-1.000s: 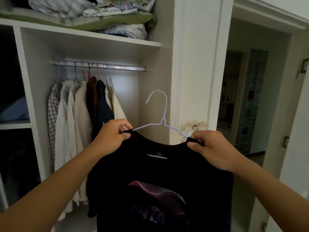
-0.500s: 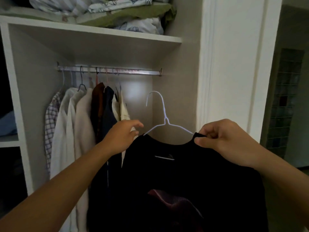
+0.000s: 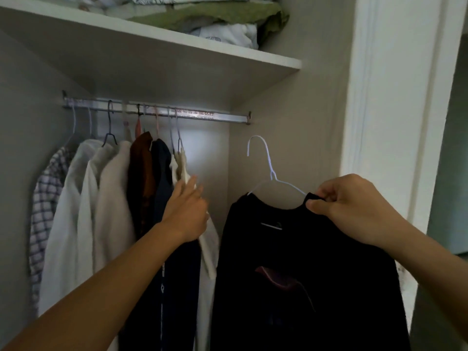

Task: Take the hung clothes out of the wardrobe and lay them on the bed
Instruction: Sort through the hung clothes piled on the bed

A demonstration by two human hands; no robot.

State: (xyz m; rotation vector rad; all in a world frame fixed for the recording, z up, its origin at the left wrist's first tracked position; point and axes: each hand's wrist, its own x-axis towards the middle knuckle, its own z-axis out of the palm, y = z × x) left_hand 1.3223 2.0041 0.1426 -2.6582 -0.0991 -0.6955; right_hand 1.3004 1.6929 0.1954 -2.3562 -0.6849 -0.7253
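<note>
While held off the rail: the black T-shirt with a dark red chest print hangs on a thin pale-blue wire hanger at the right of the wardrobe opening, nearer than the rail, its hook free in the air.
Right hand: its grip is narrow, thumb and fingers pinched on the right shoulder of the black T-shirt where the wire hanger runs under the cloth.
Left hand: reaches far into the wardrobe, fingers loosely spread against the cream garment at the right end of the row; whether that grip has closed on the cloth, I cannot tell, as the hand is blurred.
Metal hanging rail: runs left to right under the shelf, its right part bare.
Hung row: from the left, a checked shirt, pale white and cream garments, a brown garment, a dark navy garment, then the cream garment, all on hangers.
White upper shelf: carries folded green and white bedding.
White door frame: stands at the right of the wardrobe.
</note>
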